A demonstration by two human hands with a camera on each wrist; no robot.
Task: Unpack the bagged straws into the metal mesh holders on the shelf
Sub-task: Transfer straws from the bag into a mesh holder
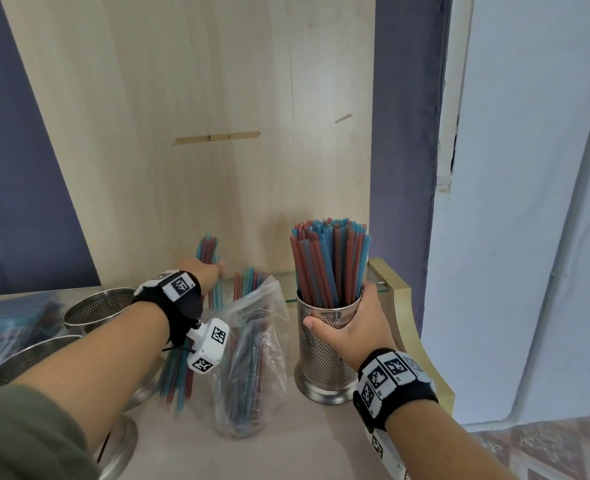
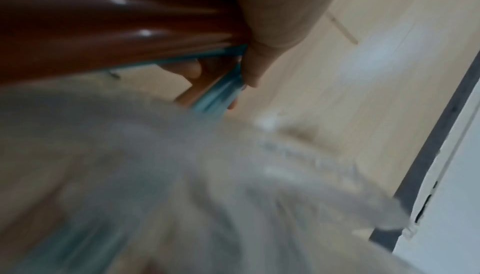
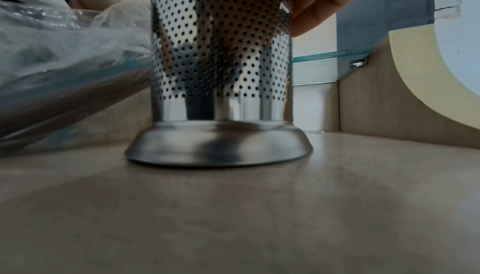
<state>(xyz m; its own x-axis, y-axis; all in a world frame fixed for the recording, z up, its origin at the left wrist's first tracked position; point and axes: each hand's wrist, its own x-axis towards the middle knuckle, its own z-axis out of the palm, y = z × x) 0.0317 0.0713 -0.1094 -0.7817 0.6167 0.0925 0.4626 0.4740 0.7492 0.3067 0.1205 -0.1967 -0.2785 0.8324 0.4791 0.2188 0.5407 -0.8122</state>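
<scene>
My left hand [image 1: 206, 271] grips a bundle of red and blue straws [image 1: 207, 252] beside the clear plastic bag [image 1: 252, 355], which lies on the shelf with more straws inside. In the blurred left wrist view the fingers [image 2: 249, 67] wrap the bundle of straws [image 2: 218, 93] above the bag [image 2: 233, 175]. My right hand [image 1: 352, 327] grips a perforated metal holder [image 1: 321, 355] packed with upright red and blue straws [image 1: 331, 258]. The holder [image 3: 221, 52] stands flat on the shelf in the right wrist view, the bag [image 3: 64, 63] leaning against its left side.
Two empty mesh holders [image 1: 96, 308] [image 1: 16, 362] stand at the left, under my left forearm. More bagged straws [image 1: 6, 327] lie at the far left. A wooden back panel [image 1: 217, 133] rises behind. The shelf's curved side edge [image 1: 407, 327] is just right of the filled holder.
</scene>
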